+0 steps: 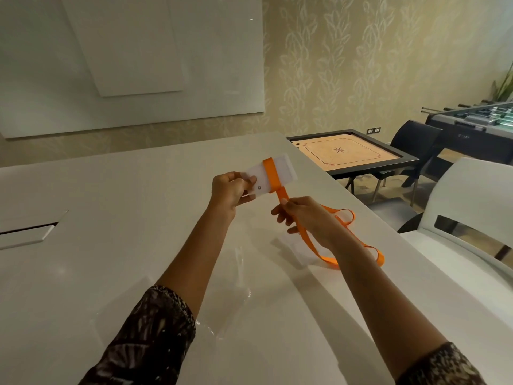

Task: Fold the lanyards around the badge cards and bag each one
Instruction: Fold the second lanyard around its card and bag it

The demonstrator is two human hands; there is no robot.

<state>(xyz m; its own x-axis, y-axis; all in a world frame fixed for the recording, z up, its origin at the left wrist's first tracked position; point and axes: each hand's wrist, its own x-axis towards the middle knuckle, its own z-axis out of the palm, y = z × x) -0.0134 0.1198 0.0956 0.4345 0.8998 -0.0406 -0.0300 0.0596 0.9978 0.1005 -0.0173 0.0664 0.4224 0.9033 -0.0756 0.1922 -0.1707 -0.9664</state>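
Two hands wrapping an orange lanyard around a white badge card above a pale surface (111, 218).

The left hand (230, 190) grips the badge card (277, 173); the right hand (299, 215) pinches the orange lanyard (270, 173), which bands the card and trails in loops onto the surface.

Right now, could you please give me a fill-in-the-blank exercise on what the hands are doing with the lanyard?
The left hand holds the badge card, wrapped by a lanyard of ____ colour.
The lanyard's free strap is pinched by the ____.
Its loose loops lie on the white ____.
Missing words: orange; right hand; table.
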